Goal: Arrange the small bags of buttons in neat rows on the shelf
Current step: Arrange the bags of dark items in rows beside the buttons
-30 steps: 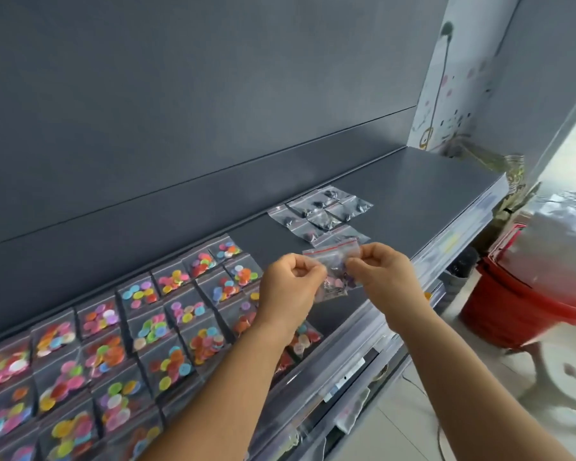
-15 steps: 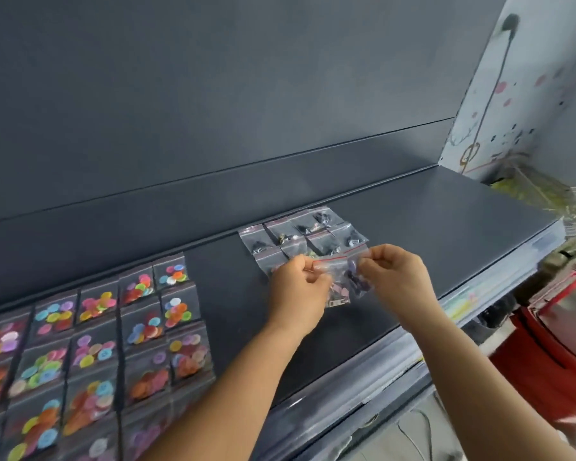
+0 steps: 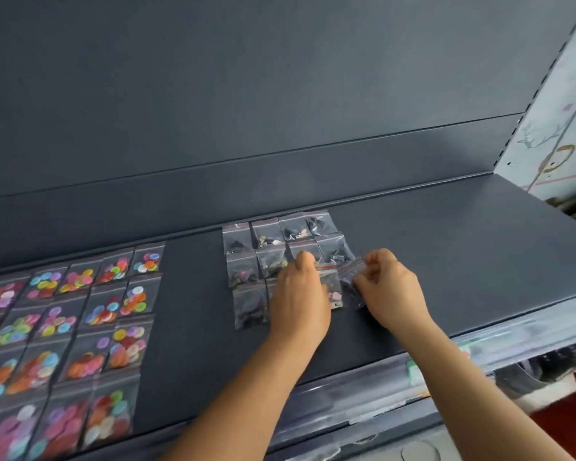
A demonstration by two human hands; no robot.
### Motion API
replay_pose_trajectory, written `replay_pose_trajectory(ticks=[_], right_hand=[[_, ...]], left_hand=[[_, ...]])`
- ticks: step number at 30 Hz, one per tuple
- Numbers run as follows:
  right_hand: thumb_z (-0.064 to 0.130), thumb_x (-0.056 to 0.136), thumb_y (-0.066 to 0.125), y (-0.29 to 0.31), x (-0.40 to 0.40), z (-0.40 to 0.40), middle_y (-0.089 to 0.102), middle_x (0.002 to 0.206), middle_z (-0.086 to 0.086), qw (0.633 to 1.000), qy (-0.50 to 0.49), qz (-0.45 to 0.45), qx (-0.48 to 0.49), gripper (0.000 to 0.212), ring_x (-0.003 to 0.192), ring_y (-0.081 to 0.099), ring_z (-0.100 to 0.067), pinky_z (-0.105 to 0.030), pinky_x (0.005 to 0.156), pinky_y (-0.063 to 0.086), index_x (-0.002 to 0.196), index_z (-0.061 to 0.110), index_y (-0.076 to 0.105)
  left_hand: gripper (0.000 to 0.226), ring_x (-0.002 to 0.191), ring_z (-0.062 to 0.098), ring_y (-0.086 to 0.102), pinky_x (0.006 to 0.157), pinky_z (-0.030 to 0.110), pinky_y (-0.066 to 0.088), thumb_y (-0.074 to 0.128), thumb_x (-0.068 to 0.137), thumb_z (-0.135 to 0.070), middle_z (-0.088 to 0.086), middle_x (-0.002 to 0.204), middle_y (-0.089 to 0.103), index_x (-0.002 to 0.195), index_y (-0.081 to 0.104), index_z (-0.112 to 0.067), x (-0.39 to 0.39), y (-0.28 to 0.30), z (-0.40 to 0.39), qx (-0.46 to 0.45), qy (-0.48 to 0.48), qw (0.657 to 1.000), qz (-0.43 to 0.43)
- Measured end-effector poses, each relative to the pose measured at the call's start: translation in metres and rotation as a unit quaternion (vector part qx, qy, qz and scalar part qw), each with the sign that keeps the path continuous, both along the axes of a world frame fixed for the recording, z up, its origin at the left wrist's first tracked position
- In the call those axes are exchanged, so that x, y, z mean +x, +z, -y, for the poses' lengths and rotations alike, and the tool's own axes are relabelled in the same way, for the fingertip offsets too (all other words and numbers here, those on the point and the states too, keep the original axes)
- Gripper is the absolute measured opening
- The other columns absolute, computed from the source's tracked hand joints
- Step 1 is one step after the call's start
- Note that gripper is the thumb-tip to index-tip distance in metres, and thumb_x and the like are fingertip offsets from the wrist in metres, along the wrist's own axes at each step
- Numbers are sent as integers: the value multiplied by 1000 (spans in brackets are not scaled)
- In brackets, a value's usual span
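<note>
a dark grey shelf under a grey back wall. both forearms reach up over its front edge. the left hand lies palm down, fingers stretched onto the dark bags. just right of them the right hand curls, its grip pinching a bag. well left of the dark bags lie bright bags in rows.

From where I stand, not one word or number can be read: the price strip along the shelf edge is a blur (labels there, but illegible), and the wall panel carries only drawings.
</note>
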State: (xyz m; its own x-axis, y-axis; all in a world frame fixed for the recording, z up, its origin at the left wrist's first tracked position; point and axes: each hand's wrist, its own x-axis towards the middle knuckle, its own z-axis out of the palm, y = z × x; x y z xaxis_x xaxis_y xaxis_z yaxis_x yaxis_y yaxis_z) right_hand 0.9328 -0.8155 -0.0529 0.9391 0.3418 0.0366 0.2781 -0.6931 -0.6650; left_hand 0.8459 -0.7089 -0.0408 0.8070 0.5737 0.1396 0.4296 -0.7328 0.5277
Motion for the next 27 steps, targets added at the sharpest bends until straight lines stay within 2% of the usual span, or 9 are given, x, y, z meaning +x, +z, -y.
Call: replay_pose_trajectory(ticks=[2,5,7,10,13,18,21,24,27], right_hand=[[17,82,62,-1,0,3,56,110,-7,999,17,35,-16,34,101,53,-30,-34,80,43,115,14,54],[15,82,63,1,-1,10,53,113,-6,992,83,95,-20,30,105,48,-29,-32,77,39,112,20,62],[11,83,62,1,-2,17,57,111,-4,982,154,106,-32,27,103,50,-27,-32,80,43,107,22,68],[10,84,61,1,-3,22,60,115,-2,972,209,98,-53,32,105,51,-26,-37,85,48,111,25,68],[13,84,64,-1,-3,22,61,115,-3,974,194,106,-47,31,104,52,-28,-37,83,48,112,25,68],[18,83,65,-3,-4,13,60,113,-2,977,172,115,-56,28,104,49,-26,-33,76,45,110,26,67],[19,83,65,-4,-3,14,59,114,0,976,175,114,-58,31,105,49,-25,-31,77,45,113,28,66],[20,84,64,-4,-1,15,58,116,0,974,184,112,-69,34,106,48,-24,-24,77,38,116,29,64],[21,84,64,-1,0,15,57,117,1,973,192,105,-77,34,107,48,-23,-25,78,39,117,30,63]], left_hand=[[38,110,24,45,84,34,47,58,89,-8,3,119,47,121,42,-18,-2,-1,0,63,0,998,4],[38,113,23,41,90,34,42,59,89,-10,2,123,48,125,52,-17,-6,-1,-2,119,-81,989,17],[34,117,21,42,96,33,39,55,92,-14,0,127,52,126,56,-15,-10,-3,0,133,-154,979,2],[32,117,22,48,96,36,41,48,95,-16,0,124,57,125,58,-14,-13,-9,0,118,-174,977,-37],[35,118,22,49,96,36,42,48,96,-19,0,124,58,130,54,-16,-15,-12,-1,107,-162,980,-43],[31,114,22,51,94,36,42,46,97,-22,0,119,59,125,57,-14,-16,-11,0,116,-148,981,-48],[28,111,23,51,93,37,42,46,97,-22,1,115,59,120,59,-13,-15,-11,1,122,-141,981,-60],[28,111,24,51,93,37,43,49,96,-20,1,115,59,121,59,-14,-15,-10,1,125,-137,980,-68],[28,111,22,50,93,36,42,49,95,-20,1,115,58,120,58,-13,-16,-10,2,128,-135,980,-75]])
